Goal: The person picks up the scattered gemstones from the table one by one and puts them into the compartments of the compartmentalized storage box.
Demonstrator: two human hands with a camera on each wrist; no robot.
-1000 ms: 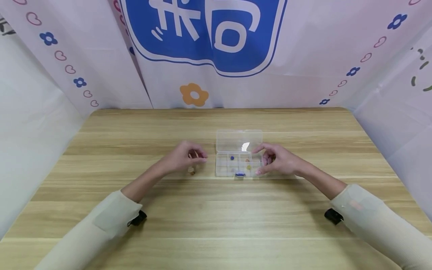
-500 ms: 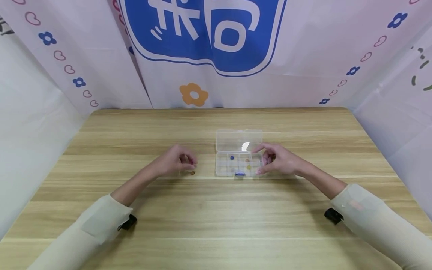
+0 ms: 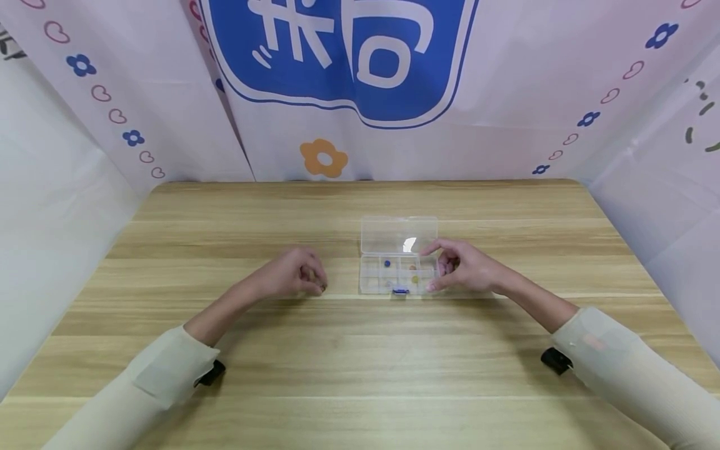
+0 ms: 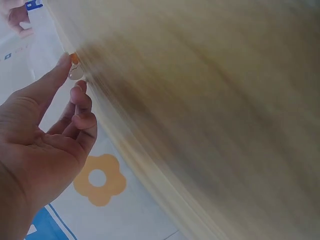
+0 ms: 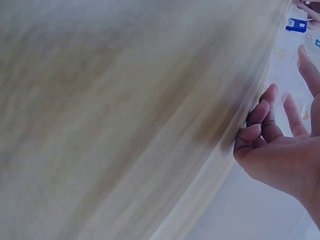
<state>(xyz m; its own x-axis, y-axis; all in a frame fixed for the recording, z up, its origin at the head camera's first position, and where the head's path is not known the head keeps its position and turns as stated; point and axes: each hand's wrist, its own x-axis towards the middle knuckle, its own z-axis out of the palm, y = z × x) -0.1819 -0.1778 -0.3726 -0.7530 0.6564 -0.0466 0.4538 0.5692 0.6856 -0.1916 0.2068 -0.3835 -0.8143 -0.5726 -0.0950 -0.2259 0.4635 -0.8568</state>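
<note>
My left hand is low over the table, left of a clear plastic compartment box. At its fingertips, in the left wrist view, are an orange bead and a clear rounded bead; a gap shows between thumb and forefinger. My right hand holds the box by its right end, thumb at the front edge, forefinger at the back, other fingers curled. Its lid is raised backward. Inside sit a blue bead, an orange bead and a yellow bead in separate places.
A blue latch marks the box's front edge. The wood-grain table reaches back to a white printed cloth. Black devices sit under both sleeves, the right device being the plainer one.
My left hand has moved leftward and slightly down from beside the box to the loose beads, its fingertips now hiding most of them. My right hand and the box have stayed put.
</note>
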